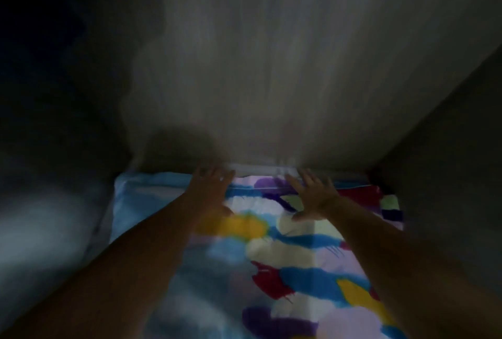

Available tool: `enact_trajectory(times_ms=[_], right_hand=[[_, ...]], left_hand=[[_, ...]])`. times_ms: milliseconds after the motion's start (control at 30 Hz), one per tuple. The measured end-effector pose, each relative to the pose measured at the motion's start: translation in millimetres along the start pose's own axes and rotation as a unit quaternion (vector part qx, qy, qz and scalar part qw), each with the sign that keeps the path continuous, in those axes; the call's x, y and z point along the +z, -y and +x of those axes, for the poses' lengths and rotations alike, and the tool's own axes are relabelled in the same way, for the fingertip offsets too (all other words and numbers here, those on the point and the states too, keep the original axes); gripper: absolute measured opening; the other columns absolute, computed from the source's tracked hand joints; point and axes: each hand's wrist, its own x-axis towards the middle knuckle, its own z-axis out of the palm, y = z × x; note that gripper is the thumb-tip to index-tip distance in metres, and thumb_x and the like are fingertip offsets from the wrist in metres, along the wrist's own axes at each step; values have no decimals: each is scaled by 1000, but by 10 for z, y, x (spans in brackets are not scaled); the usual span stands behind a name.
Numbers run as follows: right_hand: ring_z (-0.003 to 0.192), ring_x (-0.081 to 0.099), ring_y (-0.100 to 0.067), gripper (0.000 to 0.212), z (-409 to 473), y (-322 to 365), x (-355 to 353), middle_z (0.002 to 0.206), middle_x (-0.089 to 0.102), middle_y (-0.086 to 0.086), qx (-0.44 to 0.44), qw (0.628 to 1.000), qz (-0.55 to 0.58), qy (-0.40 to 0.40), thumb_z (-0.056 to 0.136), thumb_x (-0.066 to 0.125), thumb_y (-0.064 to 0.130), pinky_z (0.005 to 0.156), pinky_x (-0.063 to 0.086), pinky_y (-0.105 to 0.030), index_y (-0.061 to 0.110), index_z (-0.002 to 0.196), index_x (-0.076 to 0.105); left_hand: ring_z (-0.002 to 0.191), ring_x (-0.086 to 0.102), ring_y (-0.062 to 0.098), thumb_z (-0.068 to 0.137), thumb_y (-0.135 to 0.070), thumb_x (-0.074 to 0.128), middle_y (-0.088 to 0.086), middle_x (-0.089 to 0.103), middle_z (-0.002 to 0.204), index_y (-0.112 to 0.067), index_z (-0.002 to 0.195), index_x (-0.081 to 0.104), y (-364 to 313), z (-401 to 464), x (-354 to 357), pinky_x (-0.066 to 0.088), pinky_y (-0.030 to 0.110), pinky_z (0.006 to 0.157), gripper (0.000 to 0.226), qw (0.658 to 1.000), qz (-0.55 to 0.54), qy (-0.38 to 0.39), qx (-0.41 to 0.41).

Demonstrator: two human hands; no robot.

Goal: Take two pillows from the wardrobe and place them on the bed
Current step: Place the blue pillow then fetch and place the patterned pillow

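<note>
Dim, motion-blurred frame. Two bare forearms reach forward from the bottom corners over a soft fabric pillow printed with blue, yellow, red, purple and white brush-stroke patches (285, 251). The pillow fills the lower centre, its far edge lying against a pale grey wood-grain panel (271, 67). Left hand (214, 192) lies palm-down at the pillow's far edge, fingers spread apart, gripping nothing. Right hand (312, 193) likewise flat on the fabric, fingers splayed. A pale bluish-white soft shape (40, 230) sits left of the pillow, too blurred to identify.
</note>
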Motion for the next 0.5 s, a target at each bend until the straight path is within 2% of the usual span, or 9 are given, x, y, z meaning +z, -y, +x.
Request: enact_trajectory(times_ms=[100,200,233,300,367,400,467,500], right_hand=[[147,-18,-33,119,450,-65,279,160,-21,-8,1,1000,-27,7,71,63,70,109,-1,-70,33,149,-20],[147,-14,-35,133,704,-108,591,160,-17,-7,13,999,-30,33,58,65,78,106,-4,-73,34,145,-26],[148,-5,-36,140,740,-123,636,162,-8,-8,19,999,-17,44,50,66,80,107,0,-73,36,144,-26],[141,29,-35,145,789,-138,640,158,24,-9,29,997,28,67,40,72,76,107,24,-64,40,144,-22],[127,48,-30,142,815,-113,553,148,43,-8,34,993,75,84,40,81,66,98,42,-47,41,147,-9],[122,53,-28,135,815,-92,507,143,49,-8,34,991,92,87,41,84,61,91,46,-40,40,148,4],[107,60,-22,107,763,-42,438,130,59,-5,28,991,90,92,49,85,54,73,45,-29,30,141,35],[101,61,-20,90,696,-16,401,124,62,-4,25,991,77,103,56,84,51,69,44,-27,25,133,47]], left_hand=[[143,22,25,63,-78,56,7,23,156,-27,148,19,121,229,406,19,51,113,105,1000,7,-26,14],[143,22,24,56,-83,50,6,25,154,-25,148,15,157,292,769,17,54,116,115,999,-31,-24,25],[141,27,24,54,-83,48,4,29,153,-26,148,14,167,288,827,18,53,116,115,998,-62,-11,24],[133,41,20,46,-82,54,-5,43,144,-33,144,24,203,253,878,30,42,112,114,981,-195,22,1],[124,51,14,37,-78,66,-14,53,131,-37,135,43,256,266,908,40,30,102,109,941,-336,43,-14],[123,53,13,37,-73,73,-12,55,131,-34,133,49,273,278,923,42,32,103,106,921,-385,57,-12],[125,49,12,47,-50,88,-6,51,137,-26,135,50,250,255,888,36,30,109,98,900,-421,112,-2],[126,46,13,53,-42,89,-6,48,137,-22,136,47,214,200,829,32,25,107,96,912,-385,139,3]])
